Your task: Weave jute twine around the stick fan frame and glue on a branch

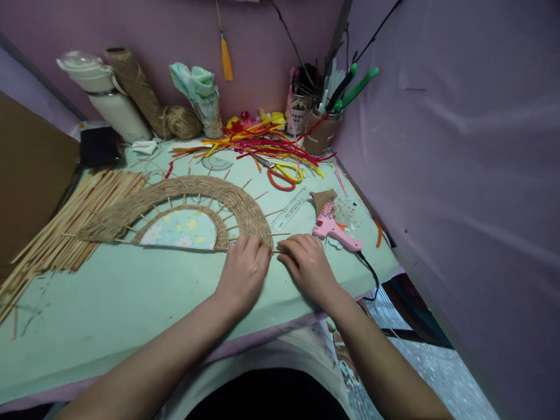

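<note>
A half-round woven piece of jute twine (pixel 192 195) lies on the pale green table (pixel 131 303), with thin wooden sticks poking out of it like spokes and a floral cloth centre (pixel 181 228). My left hand (pixel 242 271) presses with closed fingers on its right end. My right hand (pixel 306 265) sits just to the right, fingers pinched on the strand of twine or stick that runs between the two hands. Both forearms reach in from below.
A bundle of thin sticks (pixel 65 224) lies at the left. A pink glue gun (pixel 335 228), a clear ruler (pixel 291 209), red-and-yellow scissors (pixel 282 174) and coloured pipe cleaners (pixel 258 146) lie beyond my hands. Twine spools (pixel 140 87), a white bottle (pixel 111 99) and tool cups (pixel 321 125) stand at the back wall.
</note>
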